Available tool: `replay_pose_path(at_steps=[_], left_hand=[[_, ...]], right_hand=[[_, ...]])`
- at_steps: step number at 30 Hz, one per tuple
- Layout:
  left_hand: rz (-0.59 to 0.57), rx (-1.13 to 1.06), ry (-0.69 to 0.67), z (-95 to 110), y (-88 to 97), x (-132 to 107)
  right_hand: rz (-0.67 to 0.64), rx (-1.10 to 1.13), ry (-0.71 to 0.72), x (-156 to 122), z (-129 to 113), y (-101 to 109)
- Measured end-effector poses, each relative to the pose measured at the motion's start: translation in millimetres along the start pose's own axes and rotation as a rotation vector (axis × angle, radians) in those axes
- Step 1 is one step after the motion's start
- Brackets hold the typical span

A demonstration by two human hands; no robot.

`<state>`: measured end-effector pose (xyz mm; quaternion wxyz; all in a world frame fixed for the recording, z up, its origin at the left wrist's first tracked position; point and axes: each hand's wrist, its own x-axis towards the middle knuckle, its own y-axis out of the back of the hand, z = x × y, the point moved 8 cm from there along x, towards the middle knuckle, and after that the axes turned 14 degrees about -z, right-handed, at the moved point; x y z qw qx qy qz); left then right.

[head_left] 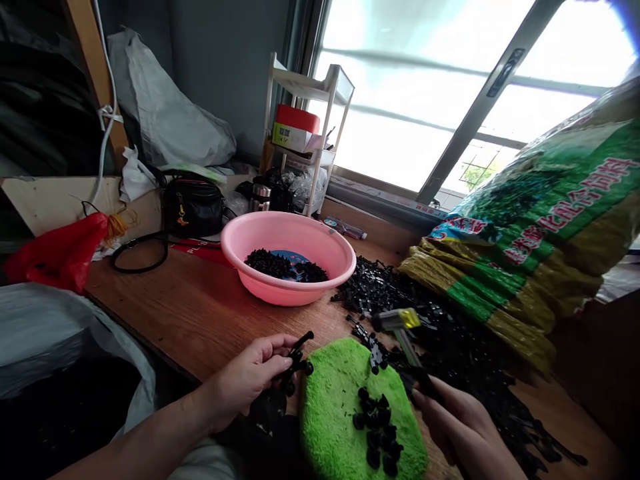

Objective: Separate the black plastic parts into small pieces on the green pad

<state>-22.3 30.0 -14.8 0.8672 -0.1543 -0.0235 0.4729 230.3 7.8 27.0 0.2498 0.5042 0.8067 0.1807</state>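
Observation:
My left hand (255, 377) is closed in a pinch on a black plastic sprue (299, 357) with small round parts on it, just left of a green fluffy cloth (333, 407). My right hand (463, 423) grips the dark handle of a small mallet (400, 327) with a grey and yellow head, held up over the cloth's far right edge. Several loose black round parts (375, 427) lie on the cloth. A big heap of black plastic sprues (450, 340) spreads over the wooden table (200, 313) to the right.
A pink basin (287, 253) holding black parts stands behind the cloth. A green and yellow printed sack (530, 220) leans at the right. A black handbag (193, 203), a red bag (60, 253), a white shelf rack (310, 127) and a steel cup (260, 197) stand at the back.

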Motion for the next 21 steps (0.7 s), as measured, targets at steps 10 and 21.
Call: replay_pose_path(at_steps=[10,21], left_hand=[[0.060,0.556,-0.050,18.0,8.2,0.7],[0.023,0.684,-0.137,27.7,-8.6,44.9]], right_hand=[[-0.161,-0.428,0.072,96.5,-17.4,-33.7],[0.399,-0.220,0.042,-1.6,-11.7,57.9]])
